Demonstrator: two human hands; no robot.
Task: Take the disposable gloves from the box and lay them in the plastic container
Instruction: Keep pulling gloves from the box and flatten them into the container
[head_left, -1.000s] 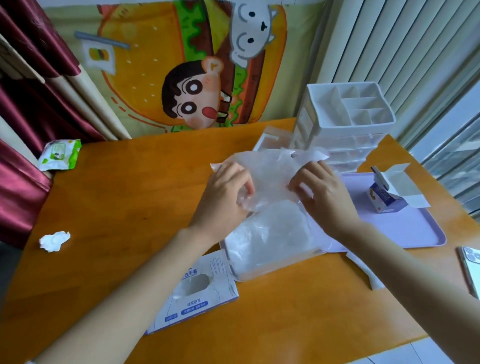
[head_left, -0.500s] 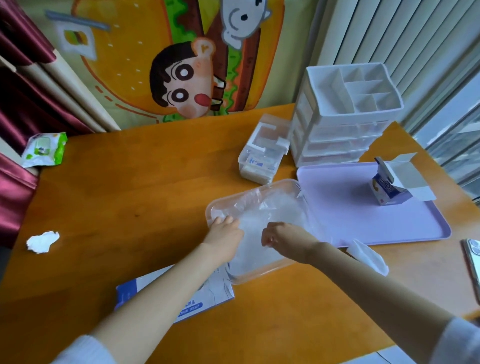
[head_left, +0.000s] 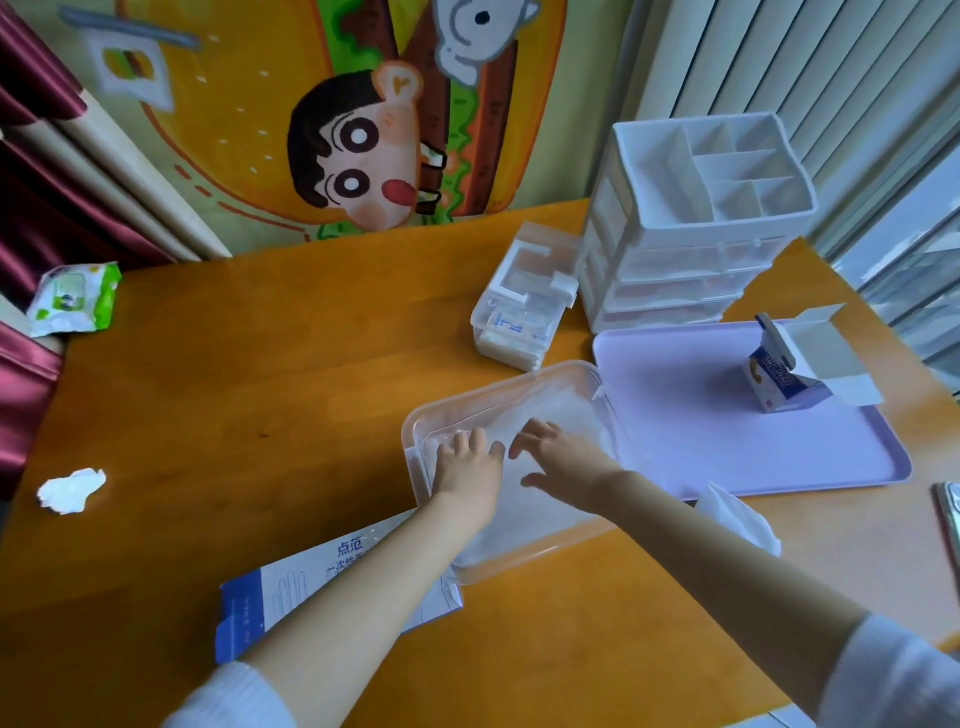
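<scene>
A clear plastic container (head_left: 457, 402) lies on the wooden table, its right edge overlapping a lilac tray. Thin translucent disposable gloves (head_left: 566, 415) lie flat inside it. My left hand (head_left: 467, 462) rests on the gloves near the container's left side, fingers straight. My right hand (head_left: 561, 457) presses flat on the gloves beside it, fingers spread. The white and blue glove box (head_left: 291, 587) lies flattened on the table under my left forearm, partly hidden by it.
The lilac tray (head_left: 701, 431) carries a small opened carton (head_left: 789, 374). A white drawer organiser (head_left: 691, 228) and a small clear box (head_left: 524, 306) stand behind. A crumpled tissue (head_left: 70, 488) and a wipes pack (head_left: 72, 299) lie at left, a phone (head_left: 950, 512) at right.
A second ago both hands held a glove up above the container. They lowered it in, and now both lie flat on the gloves with fingers straightened.
</scene>
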